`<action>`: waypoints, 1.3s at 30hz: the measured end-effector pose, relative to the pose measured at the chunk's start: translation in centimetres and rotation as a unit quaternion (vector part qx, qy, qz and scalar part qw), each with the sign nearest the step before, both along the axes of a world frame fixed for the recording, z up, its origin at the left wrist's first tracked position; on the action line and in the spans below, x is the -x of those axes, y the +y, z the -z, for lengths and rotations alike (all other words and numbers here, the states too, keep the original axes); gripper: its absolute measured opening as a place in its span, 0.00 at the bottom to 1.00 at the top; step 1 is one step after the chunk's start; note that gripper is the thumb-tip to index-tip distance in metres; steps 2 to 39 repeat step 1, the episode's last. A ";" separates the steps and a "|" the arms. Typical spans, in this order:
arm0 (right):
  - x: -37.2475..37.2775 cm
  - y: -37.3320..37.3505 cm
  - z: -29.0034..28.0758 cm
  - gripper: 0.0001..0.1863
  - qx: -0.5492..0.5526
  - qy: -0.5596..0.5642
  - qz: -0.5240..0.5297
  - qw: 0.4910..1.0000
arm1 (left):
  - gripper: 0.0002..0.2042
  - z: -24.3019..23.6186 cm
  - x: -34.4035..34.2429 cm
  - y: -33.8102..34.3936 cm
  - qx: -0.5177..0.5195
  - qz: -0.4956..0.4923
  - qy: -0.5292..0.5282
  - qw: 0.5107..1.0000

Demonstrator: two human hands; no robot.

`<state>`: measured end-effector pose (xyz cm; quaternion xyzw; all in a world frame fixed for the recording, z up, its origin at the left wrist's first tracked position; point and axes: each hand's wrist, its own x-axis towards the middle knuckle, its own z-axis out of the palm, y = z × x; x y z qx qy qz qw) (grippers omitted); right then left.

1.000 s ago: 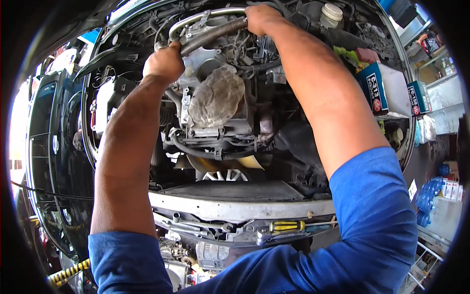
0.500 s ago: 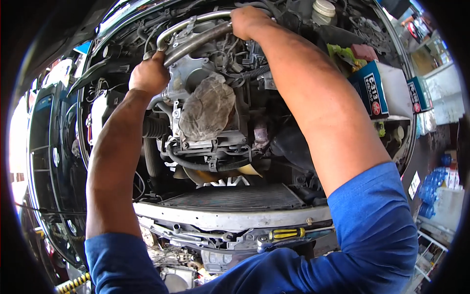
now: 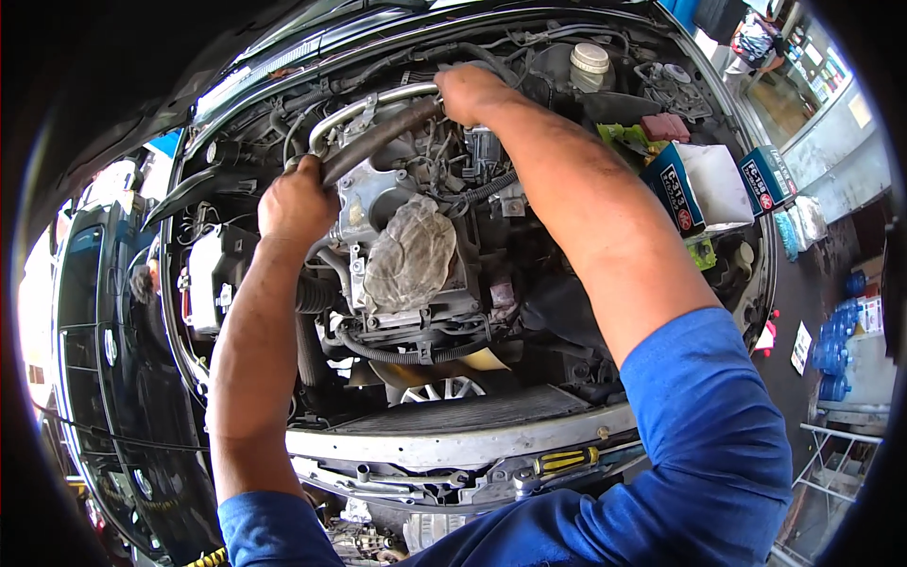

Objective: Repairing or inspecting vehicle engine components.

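A dark grey tube runs slantwise over the back of the engine, its surface worn. My left hand is closed around its lower left end. At the upper right end my right hand is wrapped over it, with the fingertips partly hidden. Just behind the tube curves a shiny metal pipe fixed to the engine. Nearer to me, a crumpled, stained rag lies on top of the engine. A ribbed black hose crosses the engine's front.
Blue-and-white cardboard boxes stand on the right side of the engine bay, beside a red block. A yellow-handled screwdriver lies ahead of the pale front crossbar. A dark vehicle stands at left.
My view has shifted and tilted, so the engine bay sits lower in the picture. Both hands keep their hold on the tube, which has barely moved against the engine.
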<state>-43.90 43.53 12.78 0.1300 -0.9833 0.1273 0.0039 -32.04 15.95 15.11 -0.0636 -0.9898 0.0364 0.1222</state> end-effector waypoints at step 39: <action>0.1 -0.1 -0.9 0.22 -0.021 -0.001 -0.014 1.000 | 0.15 -0.5 -0.5 -0.1 -0.012 -0.005 -0.006 1.000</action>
